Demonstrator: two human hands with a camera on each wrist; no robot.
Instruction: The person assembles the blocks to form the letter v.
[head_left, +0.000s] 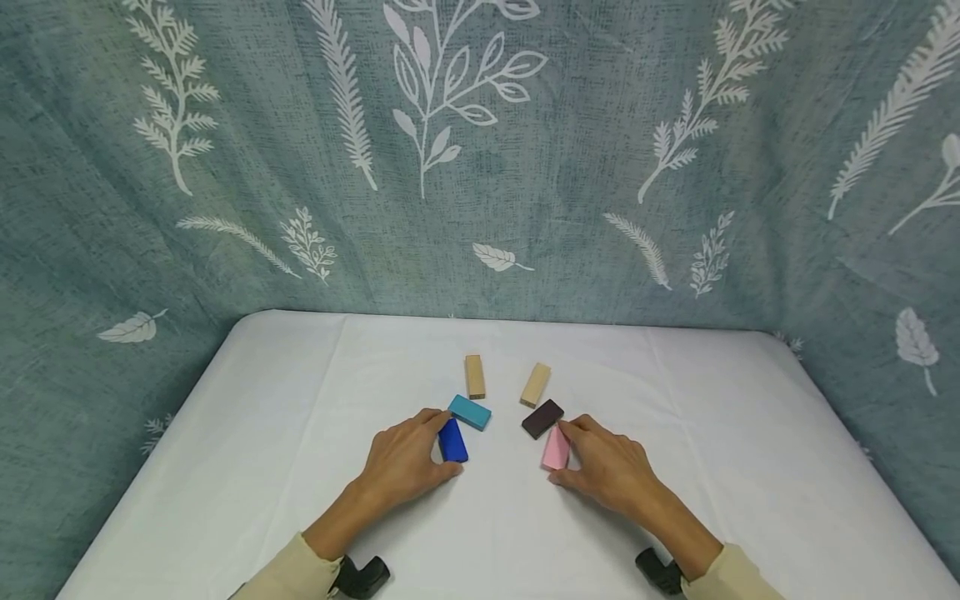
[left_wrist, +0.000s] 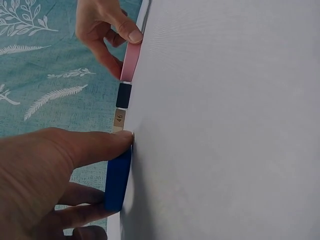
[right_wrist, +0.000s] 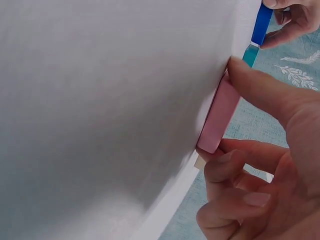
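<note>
Blue block (head_left: 453,442) is pinched by the left grip (head_left: 405,454), pink block (head_left: 555,450) by the right grip (head_left: 611,465); teal block (head_left: 470,412) is positioned just beside the blue block.

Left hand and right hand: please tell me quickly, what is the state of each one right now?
Left hand: closed, holding the dark blue block.
Right hand: closed, holding the pink block.
</note>
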